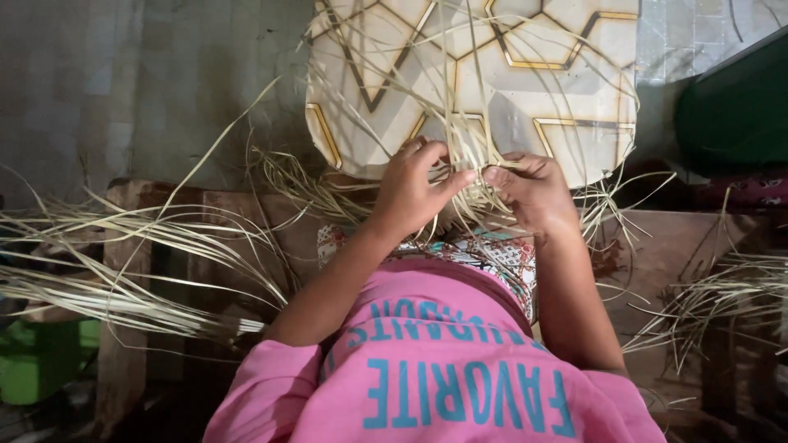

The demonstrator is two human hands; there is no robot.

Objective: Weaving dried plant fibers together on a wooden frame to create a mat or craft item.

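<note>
My left hand [414, 187] and my right hand [533, 190] meet at the near edge of a round pale woven mat [525, 82] with dark and yellow line patterns. Both pinch thin dry straw strips [472, 176] that stick out of the mat's rim. My left thumb points toward my right fingers, almost touching. Loose strips fan up across the mat and hang down over my lap, which is covered by patterned cloth [492, 254]. My pink shirt fills the lower middle of the view.
A long bundle of pale straw strips [123, 254] lies at the left over a wooden bench [148, 197]. Another loose bunch of straw [722, 295] lies at the right. A green container [37, 361] sits low left. A dark green object [735, 107] is at upper right.
</note>
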